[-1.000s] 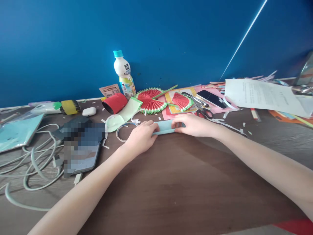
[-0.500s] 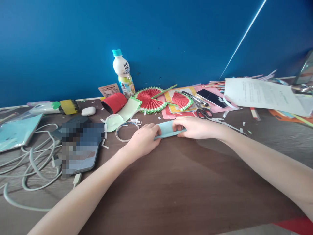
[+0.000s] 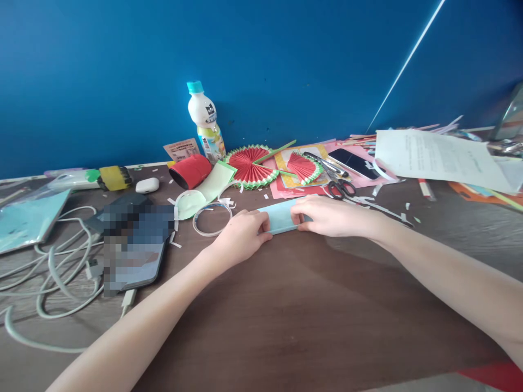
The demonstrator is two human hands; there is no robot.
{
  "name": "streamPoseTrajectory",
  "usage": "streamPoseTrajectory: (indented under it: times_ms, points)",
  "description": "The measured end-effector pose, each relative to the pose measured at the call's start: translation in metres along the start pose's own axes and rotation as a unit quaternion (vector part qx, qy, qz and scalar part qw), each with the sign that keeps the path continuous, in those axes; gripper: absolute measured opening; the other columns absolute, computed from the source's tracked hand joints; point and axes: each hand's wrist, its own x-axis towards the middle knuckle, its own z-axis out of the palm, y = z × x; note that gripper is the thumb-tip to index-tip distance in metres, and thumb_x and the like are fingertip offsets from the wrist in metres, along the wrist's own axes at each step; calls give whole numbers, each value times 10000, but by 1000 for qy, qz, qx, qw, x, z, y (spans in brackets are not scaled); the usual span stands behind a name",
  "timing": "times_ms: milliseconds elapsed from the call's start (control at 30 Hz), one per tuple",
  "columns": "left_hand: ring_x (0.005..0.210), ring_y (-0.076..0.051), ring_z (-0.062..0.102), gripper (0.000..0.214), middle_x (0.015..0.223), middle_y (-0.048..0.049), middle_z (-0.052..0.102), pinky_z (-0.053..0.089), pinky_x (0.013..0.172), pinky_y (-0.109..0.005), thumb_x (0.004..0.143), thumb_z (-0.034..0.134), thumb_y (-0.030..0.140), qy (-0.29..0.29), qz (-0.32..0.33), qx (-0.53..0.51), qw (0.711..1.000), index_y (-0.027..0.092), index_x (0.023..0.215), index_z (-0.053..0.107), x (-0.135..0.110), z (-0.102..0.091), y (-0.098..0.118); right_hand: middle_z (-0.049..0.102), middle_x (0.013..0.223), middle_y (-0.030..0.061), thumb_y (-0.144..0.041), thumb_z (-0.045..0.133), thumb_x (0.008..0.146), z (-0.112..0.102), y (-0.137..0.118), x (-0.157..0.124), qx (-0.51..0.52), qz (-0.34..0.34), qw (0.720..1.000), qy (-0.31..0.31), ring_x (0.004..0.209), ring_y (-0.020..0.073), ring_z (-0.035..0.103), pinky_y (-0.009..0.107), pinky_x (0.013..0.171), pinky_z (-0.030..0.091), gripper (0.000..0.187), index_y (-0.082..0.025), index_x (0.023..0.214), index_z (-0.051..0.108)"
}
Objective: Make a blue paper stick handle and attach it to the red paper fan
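Note:
A folded strip of light blue paper (image 3: pixel 281 216) lies low over the brown table, stretched between both hands. At its left end my left hand (image 3: pixel 245 233) is closed, thumb and fingers pinching the near edge. My right hand (image 3: pixel 321 216) grips the other end with curled fingers; the fingertips are partly hidden. Left of my left hand sits a roll of tape (image 3: pixel 194 224). Behind the paper are a large red and green pleated paper fan (image 3: pixel 251 166) and a smaller one (image 3: pixel 302 167). Black-handled scissors (image 3: pixel 342 189) rest just beyond my right hand.
A bottle (image 3: pixel 207 125) stands against the blue wall. On the left lie a phone (image 3: pixel 145 261), white cables (image 3: pixel 53 272), an earbud case (image 3: pixel 147 185) and a packet of blue paper (image 3: pixel 30 223). To the right are another phone (image 3: pixel 353 164), a printed sheet (image 3: pixel 433 158) and paper scraps.
Both hands have come slightly nearer along with the blue paper, and more of its flat face shows between them. The other things on the table have stayed put.

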Motion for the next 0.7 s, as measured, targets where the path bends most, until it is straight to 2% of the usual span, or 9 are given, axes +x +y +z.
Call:
streamPoseTrajectory:
  times_ms: [300,400,533,700]
  points:
    - [799,-180,546,125,769,-23,611,394,689,-274,775,472,224,-9,4,-32,999,190,684,552,1,-3,-1,644,823,13,-157,475,740,-5,1,1,49,11,998,-23,751,155,563,255,666,369,138,-201,749,606]
    - [761,-173,559,121,768,-26,615,398,663,-268,760,494,244,-14,-12,-39,999,188,690,577,1,-4,0,644,791,-1,-196,497,733,-6,3,2,83,25,995,-44,698,142,561,244,619,371,112,-204,749,607]
    - [661,-150,558,83,731,-7,617,378,596,-253,744,526,253,-30,-22,-49,998,189,710,566,1,-4,-2,597,703,-18,-253,544,710,-3,7,4,102,55,993,-39,586,115,502,231,521,334,67,-204,751,564]
    - [617,-134,536,56,693,22,603,351,556,-239,745,530,239,-39,-12,-56,998,197,712,513,0,-4,-5,550,649,-23,-293,572,701,-1,9,6,101,54,993,-35,554,100,455,225,507,308,115,-188,674,534]
